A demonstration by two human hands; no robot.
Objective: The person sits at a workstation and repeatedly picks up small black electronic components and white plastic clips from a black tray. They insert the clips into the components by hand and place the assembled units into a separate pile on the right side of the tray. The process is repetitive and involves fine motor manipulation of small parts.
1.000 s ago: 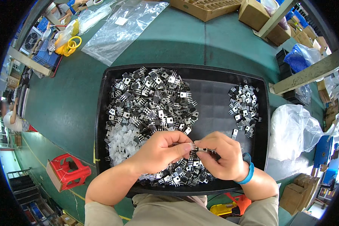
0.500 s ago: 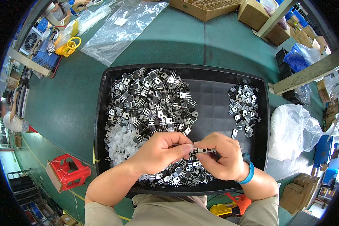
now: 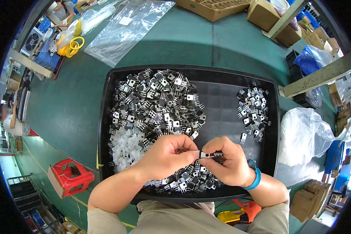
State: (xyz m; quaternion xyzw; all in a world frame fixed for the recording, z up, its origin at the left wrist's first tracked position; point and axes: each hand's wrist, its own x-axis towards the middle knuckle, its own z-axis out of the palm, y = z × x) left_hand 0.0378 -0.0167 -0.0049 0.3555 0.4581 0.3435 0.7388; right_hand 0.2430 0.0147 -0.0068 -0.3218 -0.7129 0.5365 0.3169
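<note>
Over the near middle of a black tray (image 3: 222, 75), my two hands meet fingertip to fingertip. My right hand (image 3: 232, 163) pinches a transistor (image 3: 207, 155) with a metal tab and a round hole, its legs pointing right. My left hand (image 3: 171, 156) is closed, thumb against finger, right at the transistor's dark left end; what lies between those fingertips is hidden. A large heap of loose transistors (image 3: 156, 97) fills the tray's left part and continues under my hands. Small translucent white plastic pieces (image 3: 125, 150) lie piled at its near left. A smaller transistor pile (image 3: 253, 111) sits at the right.
The tray stands on a green table (image 3: 66, 101). A flat clear bag (image 3: 128, 31) lies beyond it, a cardboard box with dividers (image 3: 212, 9) at the back. A bulky plastic bag (image 3: 304, 136) is to the right, a red stool (image 3: 70, 177) at lower left. Other people work far left.
A whitish translucent bit seen at my left fingertips before no longer shows; the transistor's dark end shows there now. The transistor has shifted slightly left. Both hands otherwise keep their place.
</note>
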